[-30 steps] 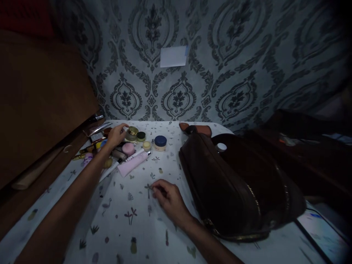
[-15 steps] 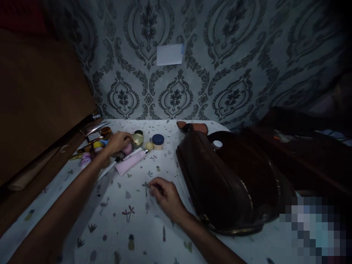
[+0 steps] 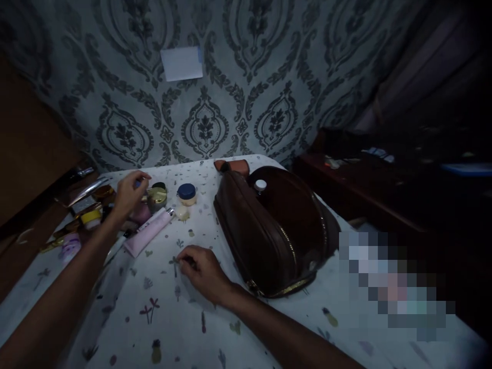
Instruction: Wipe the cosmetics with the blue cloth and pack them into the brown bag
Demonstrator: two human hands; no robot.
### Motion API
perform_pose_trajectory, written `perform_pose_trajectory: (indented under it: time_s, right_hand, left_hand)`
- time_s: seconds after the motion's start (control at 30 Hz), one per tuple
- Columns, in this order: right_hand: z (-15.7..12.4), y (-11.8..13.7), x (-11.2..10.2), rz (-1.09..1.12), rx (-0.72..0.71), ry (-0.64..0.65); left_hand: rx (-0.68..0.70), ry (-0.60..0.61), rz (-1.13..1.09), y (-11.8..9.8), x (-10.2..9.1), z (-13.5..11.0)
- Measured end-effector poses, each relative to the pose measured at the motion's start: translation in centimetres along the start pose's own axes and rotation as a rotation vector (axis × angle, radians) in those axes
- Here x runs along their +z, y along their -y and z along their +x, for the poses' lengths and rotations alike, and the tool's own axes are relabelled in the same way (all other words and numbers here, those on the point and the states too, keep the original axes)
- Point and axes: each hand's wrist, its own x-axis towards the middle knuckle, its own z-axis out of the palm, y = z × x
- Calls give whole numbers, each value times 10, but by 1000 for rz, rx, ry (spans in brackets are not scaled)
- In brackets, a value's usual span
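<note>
My left hand (image 3: 128, 195) hovers over a cluster of cosmetics at the left of the patterned sheet (image 3: 165, 318). Its fingers are pinched together around something small that I cannot make out. Right beside its fingertips stands a gold-lidded jar (image 3: 157, 197). A pink tube (image 3: 148, 232) lies just below the hand, and a blue-lidded jar (image 3: 187, 193) stands further right. My right hand (image 3: 203, 271) rests on the sheet with its fingers curled, close to the left side of a brown leather bag (image 3: 272, 230).
More small pots and tubes, one yellow-lidded (image 3: 91, 218) and one pink (image 3: 71, 245), lie along the left edge by a brown board (image 3: 31, 154). A white cap (image 3: 260, 184) shows on top of the bag. Dark wooden furniture (image 3: 384, 195) stands at the right. Patterned wall behind.
My left hand has pulled back from the far jars toward me, and the gold-lidded jar has shifted with it. My head has turned right. The right hand has stayed put.
</note>
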Motion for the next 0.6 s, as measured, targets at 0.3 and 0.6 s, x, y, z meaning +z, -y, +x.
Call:
perform_pose_trajectory:
  time_s: [0.3, 0.6]
  right_hand:
    - [1, -1, 1, 36, -7, -17]
    - [1, -4, 1, 29, -35, 1]
  left_hand:
    - [297, 439, 544, -76, 43, -65]
    - [161, 342, 636, -69, 42, -76]
